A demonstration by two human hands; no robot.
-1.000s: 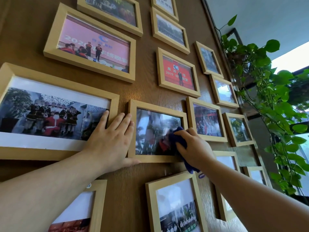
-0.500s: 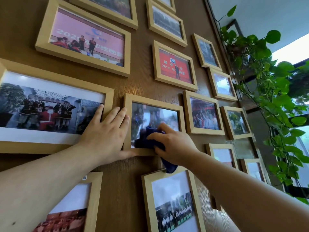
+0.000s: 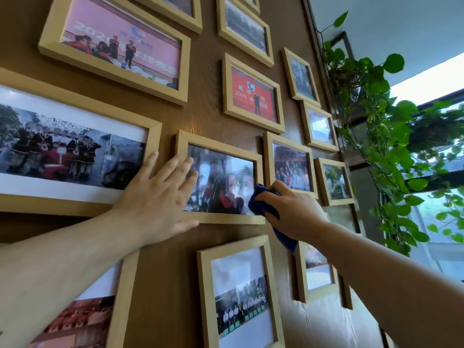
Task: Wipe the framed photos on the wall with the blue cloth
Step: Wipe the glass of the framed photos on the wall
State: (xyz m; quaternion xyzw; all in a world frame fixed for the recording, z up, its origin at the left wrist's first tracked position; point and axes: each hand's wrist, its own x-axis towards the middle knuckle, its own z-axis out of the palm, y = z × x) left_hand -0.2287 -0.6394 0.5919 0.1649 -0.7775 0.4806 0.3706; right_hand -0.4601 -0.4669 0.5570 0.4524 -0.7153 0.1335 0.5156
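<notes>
Several light wooden framed photos hang on a brown wood-grain wall. In the middle is a small landscape frame (image 3: 221, 219) with a reflective picture. My left hand (image 3: 155, 199) lies flat with fingers spread over that frame's left edge and the wall beside it. My right hand (image 3: 291, 212) is closed on a dark blue cloth (image 3: 261, 199), pressed at the frame's lower right corner. A tail of the cloth hangs down below my wrist.
A large frame (image 3: 75, 151) sits left of my left hand and a red-photo frame (image 3: 253, 94) hangs above. More frames lie below (image 3: 238, 292) and to the right (image 3: 291, 164). A trailing green plant (image 3: 381, 136) hangs by the window at the right.
My right hand has swept the blue cloth from the lower left of the middle frame's glass across to its lower right corner. My left hand stays flat on the frame's left edge.
</notes>
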